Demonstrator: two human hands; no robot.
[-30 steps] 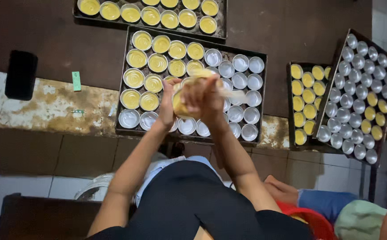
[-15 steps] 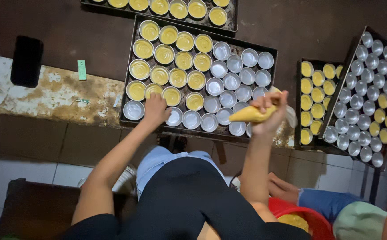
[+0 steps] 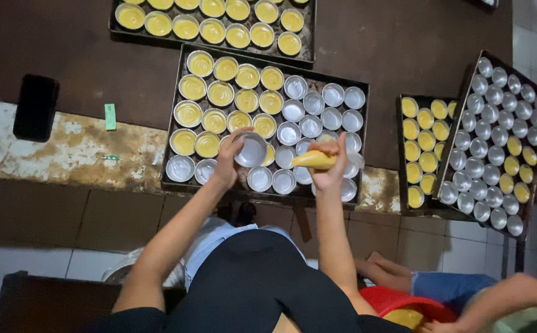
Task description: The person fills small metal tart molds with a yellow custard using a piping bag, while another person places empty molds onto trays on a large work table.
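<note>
My left hand [image 3: 228,161] holds a small empty metal cup [image 3: 251,150], tilted, just above the front of the middle black tray [image 3: 177,132]. My right hand [image 3: 332,166] grips a yellow piping bag of batter [image 3: 313,160], its tip pointing left toward the cup. The middle tray carries several cups filled with yellow batter [image 3: 219,93] on its left and several empty silver cups [image 3: 324,106] on its right.
A tray of filled cups [image 3: 214,23] lies at the back. Two more trays stand at the right, one [image 3: 424,145] mostly filled, one tilted [image 3: 496,135] mostly empty. A dark phone [image 3: 35,107] lies at left. Another person's leg [image 3: 429,285] and arm [image 3: 509,299] are at the lower right.
My left hand has lifted an empty cup off the tray. My right hand has brought the piping bag left toward it. The view has shifted slightly.
</note>
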